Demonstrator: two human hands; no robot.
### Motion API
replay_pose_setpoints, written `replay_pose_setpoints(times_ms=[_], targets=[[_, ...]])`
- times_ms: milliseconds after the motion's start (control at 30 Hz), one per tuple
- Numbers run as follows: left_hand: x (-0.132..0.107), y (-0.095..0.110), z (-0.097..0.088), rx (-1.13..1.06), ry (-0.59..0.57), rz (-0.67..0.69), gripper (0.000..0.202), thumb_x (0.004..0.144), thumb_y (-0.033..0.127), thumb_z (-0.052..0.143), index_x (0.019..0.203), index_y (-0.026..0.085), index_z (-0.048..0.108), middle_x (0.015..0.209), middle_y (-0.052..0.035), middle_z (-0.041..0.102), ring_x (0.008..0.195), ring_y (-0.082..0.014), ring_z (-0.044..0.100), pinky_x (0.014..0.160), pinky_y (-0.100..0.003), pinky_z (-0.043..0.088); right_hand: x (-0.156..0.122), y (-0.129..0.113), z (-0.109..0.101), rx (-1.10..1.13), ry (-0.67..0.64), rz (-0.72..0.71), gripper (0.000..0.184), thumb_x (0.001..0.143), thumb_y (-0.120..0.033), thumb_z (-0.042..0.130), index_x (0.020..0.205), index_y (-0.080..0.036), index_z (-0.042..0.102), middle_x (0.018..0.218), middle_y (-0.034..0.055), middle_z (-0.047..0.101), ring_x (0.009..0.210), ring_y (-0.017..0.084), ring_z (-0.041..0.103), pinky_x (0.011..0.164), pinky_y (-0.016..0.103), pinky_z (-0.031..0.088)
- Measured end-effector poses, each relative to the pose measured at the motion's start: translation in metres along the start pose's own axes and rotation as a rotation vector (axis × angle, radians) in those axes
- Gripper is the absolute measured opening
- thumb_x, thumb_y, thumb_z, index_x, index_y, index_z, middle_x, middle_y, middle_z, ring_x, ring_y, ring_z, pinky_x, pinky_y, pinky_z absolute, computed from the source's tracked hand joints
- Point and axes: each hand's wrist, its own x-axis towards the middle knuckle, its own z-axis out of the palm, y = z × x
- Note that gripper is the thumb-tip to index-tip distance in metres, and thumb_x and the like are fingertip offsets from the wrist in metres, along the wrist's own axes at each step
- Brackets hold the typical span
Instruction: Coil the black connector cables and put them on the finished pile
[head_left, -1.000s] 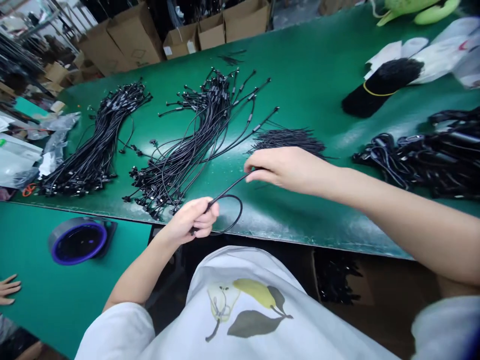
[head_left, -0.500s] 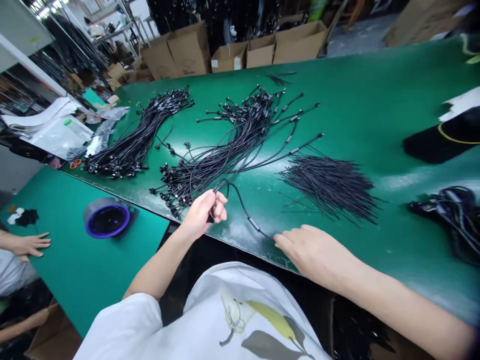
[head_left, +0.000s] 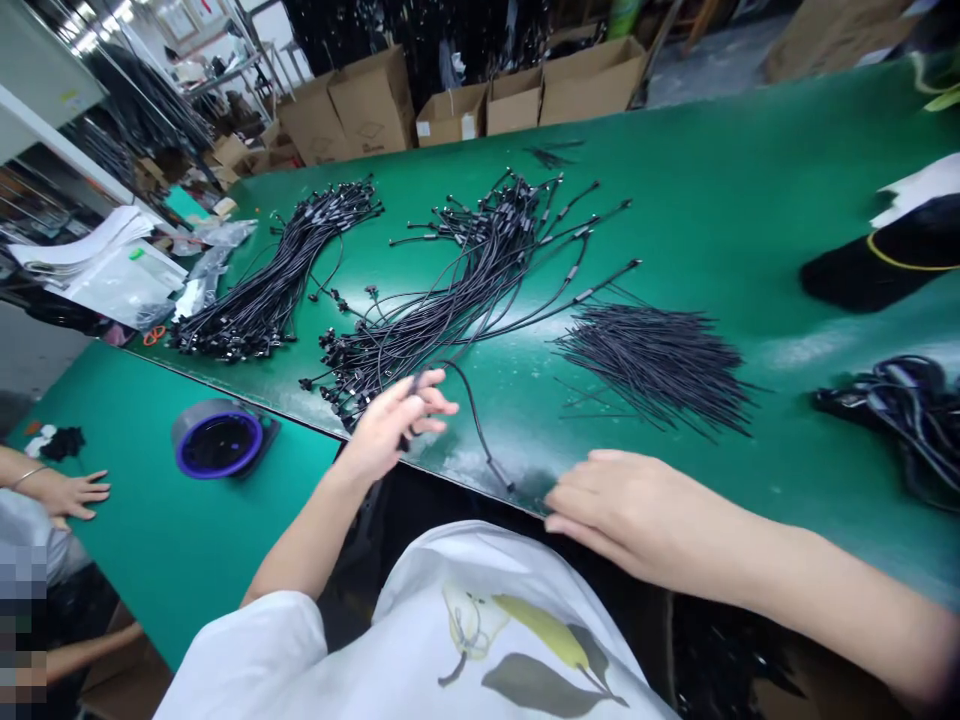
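My left hand (head_left: pixel 394 418) is at the near edge of the green table (head_left: pixel 697 200), its fingers loosely curled round one end of a single black cable (head_left: pixel 472 420). That cable arcs right and down to a small connector near the table edge. My right hand (head_left: pixel 622 505) lies palm down at the table edge just right of that connector, fingers stretched together, touching or almost touching the cable's end. A spread pile of black cables (head_left: pixel 465 290) lies just beyond my left hand. A heap of thin black ties (head_left: pixel 660 365) lies beyond my right hand.
A second cable bundle (head_left: pixel 277 280) lies far left. A tape roll with a purple core (head_left: pixel 217 440) sits on the lower green table. Another person's hand (head_left: pixel 71 492) rests at the left. Cardboard boxes (head_left: pixel 450 95) line the far edge. Black bundles (head_left: pixel 892 250) and tangled cables (head_left: pixel 907 410) lie right.
My right hand came back from the ties pile to the near table edge, drawing the cable out. My left hand's fingers have loosened a little. The view shifted left.
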Motion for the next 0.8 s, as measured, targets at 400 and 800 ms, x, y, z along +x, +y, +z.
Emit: replay_pose_setpoints(times_ms=[400, 800], targets=[[-0.010, -0.032, 0.039, -0.178, -0.195, -0.103, 0.030, 0.088, 0.045, 0.063, 0.080, 0.017, 0.055, 0.051, 0.0088, 0.038, 0.039, -0.0044, 0.031, 0.044, -0.018, 0.034, 0.049, 0.018, 0.041, 0.843, 0.580, 0.552, 0.042, 0.082, -0.057, 0.063, 0.104, -0.021, 0.060, 0.093, 0.0040, 0.061, 0.083, 0.017, 0.057, 0.075, 0.031, 0.048], [-0.027, -0.083, 0.040, 0.225, -0.089, -0.098, 0.044, 0.087, 0.061, 0.054, 0.093, 0.017, 0.057, 0.057, 0.0056, 0.047, 0.058, -0.0120, 0.049, 0.073, -0.030, 0.045, 0.065, -0.021, 0.071, 1.647, 0.730, 0.764, 0.040, 0.087, -0.059, 0.057, 0.080, -0.022, 0.043, 0.062, -0.0074, 0.034, 0.050, 0.006, 0.032, 0.046, 0.018, 0.031]])
